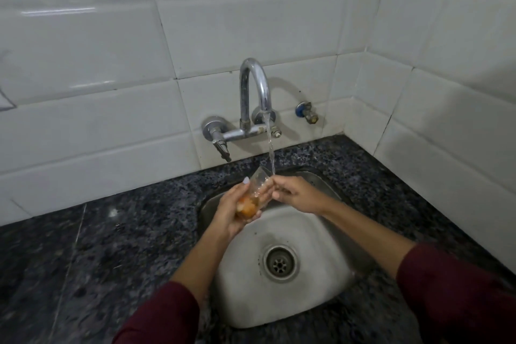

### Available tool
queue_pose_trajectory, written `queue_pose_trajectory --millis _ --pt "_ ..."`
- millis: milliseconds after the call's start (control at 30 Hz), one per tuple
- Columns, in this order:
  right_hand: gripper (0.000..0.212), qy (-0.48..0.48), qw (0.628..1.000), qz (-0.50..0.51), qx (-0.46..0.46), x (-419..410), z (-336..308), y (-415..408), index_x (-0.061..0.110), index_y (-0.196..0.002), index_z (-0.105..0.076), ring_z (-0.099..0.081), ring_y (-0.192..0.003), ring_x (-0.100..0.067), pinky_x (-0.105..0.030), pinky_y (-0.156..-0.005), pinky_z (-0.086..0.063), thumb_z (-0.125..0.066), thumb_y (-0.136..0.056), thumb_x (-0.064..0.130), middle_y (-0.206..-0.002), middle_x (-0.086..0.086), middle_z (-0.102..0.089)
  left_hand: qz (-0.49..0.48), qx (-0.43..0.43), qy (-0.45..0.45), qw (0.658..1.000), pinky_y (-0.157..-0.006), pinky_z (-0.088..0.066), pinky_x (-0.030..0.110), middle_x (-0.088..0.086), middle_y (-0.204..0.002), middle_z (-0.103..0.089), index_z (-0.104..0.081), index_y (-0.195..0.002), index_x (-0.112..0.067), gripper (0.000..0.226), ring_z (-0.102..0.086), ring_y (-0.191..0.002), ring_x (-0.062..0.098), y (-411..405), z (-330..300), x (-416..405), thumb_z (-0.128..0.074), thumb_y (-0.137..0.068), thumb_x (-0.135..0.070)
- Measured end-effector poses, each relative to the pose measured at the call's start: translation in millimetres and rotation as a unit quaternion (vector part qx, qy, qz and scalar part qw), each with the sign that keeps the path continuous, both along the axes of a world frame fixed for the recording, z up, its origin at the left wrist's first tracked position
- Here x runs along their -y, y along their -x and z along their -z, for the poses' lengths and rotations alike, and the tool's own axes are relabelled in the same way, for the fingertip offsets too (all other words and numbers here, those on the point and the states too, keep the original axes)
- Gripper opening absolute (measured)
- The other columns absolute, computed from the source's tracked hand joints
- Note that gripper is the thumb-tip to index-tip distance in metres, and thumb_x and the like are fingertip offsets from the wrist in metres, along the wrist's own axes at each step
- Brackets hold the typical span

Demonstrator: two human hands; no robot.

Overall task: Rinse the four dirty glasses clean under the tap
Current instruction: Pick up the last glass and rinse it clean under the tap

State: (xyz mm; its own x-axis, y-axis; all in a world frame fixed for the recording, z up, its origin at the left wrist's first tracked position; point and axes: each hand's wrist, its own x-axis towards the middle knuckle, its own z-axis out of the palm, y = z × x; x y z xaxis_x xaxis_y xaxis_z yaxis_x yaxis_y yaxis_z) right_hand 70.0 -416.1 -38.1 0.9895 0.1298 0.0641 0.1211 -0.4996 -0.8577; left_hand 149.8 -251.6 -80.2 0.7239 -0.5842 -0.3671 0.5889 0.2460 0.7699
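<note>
A clear glass (258,186) with orange residue at its bottom is tilted over the steel sink (329,296), its mouth up toward the running water. My left hand (233,212) grips the glass round its lower part. My right hand (293,194) touches the glass near its rim, fingertips at the opening. Water streams from the chrome tap (255,89) and lands right at the rim of the glass and my right fingertips. No other glasses are in view.
The sink has a round drain (280,262) and is set in a dark speckled granite counter (92,254). White tiled walls meet in a corner at the right. A tap handle (222,148) sticks out low left, and a small blue valve (307,113) sits right of the tap.
</note>
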Motion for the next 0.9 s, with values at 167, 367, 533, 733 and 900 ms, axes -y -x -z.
queue_pose_trajectory --millis 167,367,533,733,900 --pt "0.019 -0.089 0.98 0.175 -0.023 -14.8 -3.4 -13.1 0.021 -0.083 -0.064 -0.062 -0.076 -0.026 -0.037 -0.069 -0.05 -0.055 -0.09 0.006 -0.08 -0.004 -0.068 -0.12 0.038 0.013 0.992 -0.064 -0.056 0.039 0.012 -0.095 -0.066 -0.055 -0.097 -0.016 0.01 -0.068 -0.076 0.025 9.1 -0.3 17.0 -0.058 -0.091 -0.023" --pt "0.027 0.015 1.0 0.013 0.017 -24.8 7.9 -7.4 0.014 -0.116 -0.063 -0.065 -0.102 -0.02 -0.029 -0.091 -0.05 -0.055 -0.091 0.01 -0.114 -0.01 -0.068 -0.153 0.022 -0.072 0.985 -0.052 -0.054 0.034 0.012 -0.073 -0.064 -0.056 -0.085 -0.012 0.021 -0.062 -0.059 0.023 -2.9 -10.1 11.7 -0.051 -0.093 -0.03" --pt "0.03 0.146 0.988 -0.01 0.054 -19.1 11.7 -13.2 0.017 -0.115 -0.064 -0.064 -0.104 -0.016 -0.03 -0.093 -0.05 -0.056 -0.088 0.007 -0.112 -0.005 -0.07 -0.077 -0.034 -0.076 0.994 -0.047 -0.054 0.027 0.011 -0.072 -0.063 -0.057 -0.089 -0.008 0.032 -0.061 -0.057 0.021 -14.0 -11.2 5.6 -0.048 -0.093 -0.037" --pt "0.028 -0.203 0.97 0.103 -0.08 -40.7 -2.7 -21.7 0.005 -0.12 -0.058 -0.064 -0.103 -0.019 -0.023 -0.078 -0.054 -0.051 -0.093 0.005 -0.12 -0.015 -0.065 -0.21 0.085 -0.058 0.972 -0.055 -0.043 0.029 0.004 -0.068 -0.056 -0.057 -0.074 -0.015 0.016 -0.053 -0.061 0.017 -14.0 -14.2 20.8 -0.055 -0.09 -0.015" --pt "0.038 0.307 0.945 -0.056 0.096 -12.9 14.7 -21.0 0.018 -0.127 -0.057 -0.06 -0.106 -0.022 -0.032 -0.094 -0.046 -0.053 -0.089 0.012 -0.122 -0.01 -0.064 -0.118 0.013 -0.095 0.988 -0.063 -0.054 0.037 0.007 -0.072 -0.062 -0.059 -0.077 -0.013 0.016 -0.061 -0.066 0.022 -22.4 -21.6 22.9 -0.053 -0.092 -0.015"
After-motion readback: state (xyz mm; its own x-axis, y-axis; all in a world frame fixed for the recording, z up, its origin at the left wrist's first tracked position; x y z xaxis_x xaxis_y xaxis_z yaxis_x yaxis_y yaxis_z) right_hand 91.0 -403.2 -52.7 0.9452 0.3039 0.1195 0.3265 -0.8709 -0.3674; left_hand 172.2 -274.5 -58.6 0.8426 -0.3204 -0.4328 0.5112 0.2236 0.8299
